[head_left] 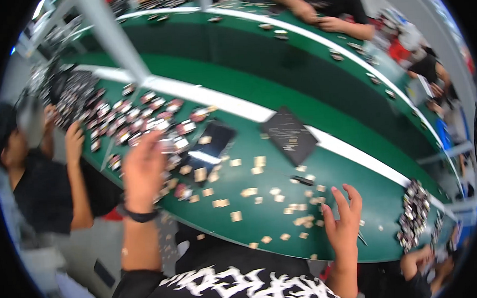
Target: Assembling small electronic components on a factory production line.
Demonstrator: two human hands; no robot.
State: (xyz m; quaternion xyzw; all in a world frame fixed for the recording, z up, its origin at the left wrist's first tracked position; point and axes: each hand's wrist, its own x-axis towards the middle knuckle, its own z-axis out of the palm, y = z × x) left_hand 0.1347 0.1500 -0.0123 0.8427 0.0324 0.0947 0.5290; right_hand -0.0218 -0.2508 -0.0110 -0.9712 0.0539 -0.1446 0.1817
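Observation:
My left hand [143, 172], with a dark band at the wrist, is over the near edge of a pile of small dark parts [123, 121] with silver and reddish faces. Motion smears its fingers, and I cannot make out whether it grips one. Fingers raised and apart, my right hand [344, 219] hovers above the green table [350, 182] and holds nothing. Small beige square pieces [259, 161] lie scattered between my hands. A short black tool [302, 180] rests among them. Beside my right hand lies a thin dark tool [362, 240].
A dark glossy tablet-like slab [212, 142] lies beside the pile. A black folder-like item [290, 136] overlaps the white strip [210, 97]. More parts [413, 216] are heaped at right. A person [45, 177] works at left; others sit across and at right.

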